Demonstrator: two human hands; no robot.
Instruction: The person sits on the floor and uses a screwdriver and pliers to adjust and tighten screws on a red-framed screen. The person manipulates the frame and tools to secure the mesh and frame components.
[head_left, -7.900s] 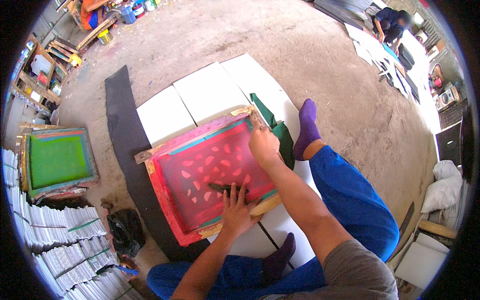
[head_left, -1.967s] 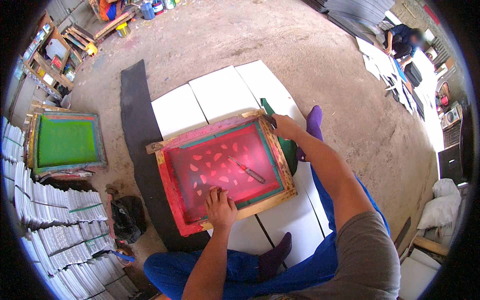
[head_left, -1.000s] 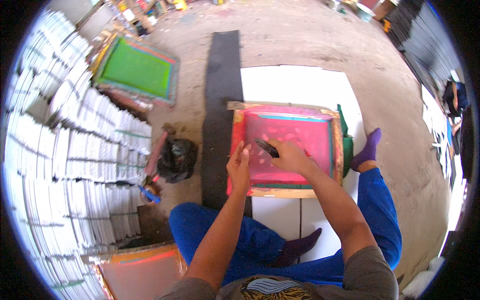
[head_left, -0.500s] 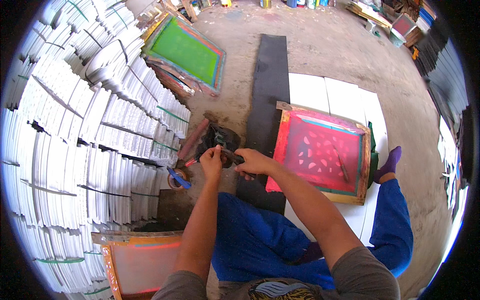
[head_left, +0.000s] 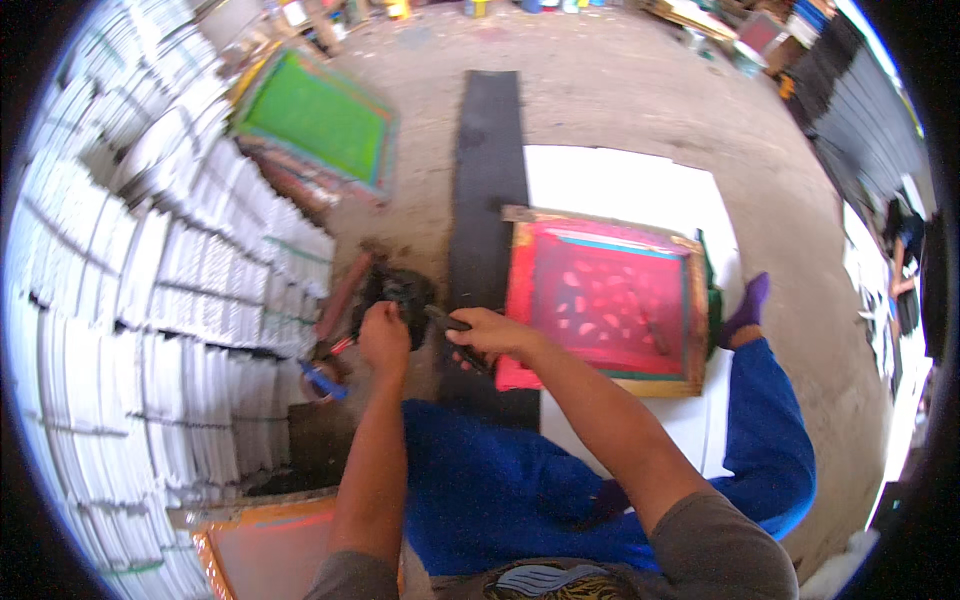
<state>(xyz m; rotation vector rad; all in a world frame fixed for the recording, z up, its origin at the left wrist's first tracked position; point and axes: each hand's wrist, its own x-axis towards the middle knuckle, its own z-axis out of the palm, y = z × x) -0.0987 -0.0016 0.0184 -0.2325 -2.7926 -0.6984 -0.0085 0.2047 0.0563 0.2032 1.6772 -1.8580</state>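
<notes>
My right hand (head_left: 487, 335) is closed around a dark, slim hand tool (head_left: 440, 317), whose tip points left; its kind is blurred. My left hand (head_left: 384, 337) is closed beside a crumpled black bag or container (head_left: 408, 290), and whatever its fingers pinch is hidden. A narrow gap lies between the hands. Right of my right hand lies a wood-framed printing screen (head_left: 530, 300) smeared with pink ink, with small pale shapes in its mesh. Left of my left hand are a blue-handled object (head_left: 325, 382) and a reddish bar (head_left: 343, 292).
Stacks of white sheets (head_left: 180, 270) bound with straps fill the left side. A green screen (head_left: 315, 120) leans beyond them. White boards (head_left: 620, 175) lie under the pink screen, beside a long black strip (head_left: 485, 170). Another framed screen (head_left: 265, 550) stands near left. A person (head_left: 908, 250) is at far right.
The hands have drawn apart; the tool in my right hand has come away from my left fingers. The whole view has shifted, so the surroundings appear farther left.
</notes>
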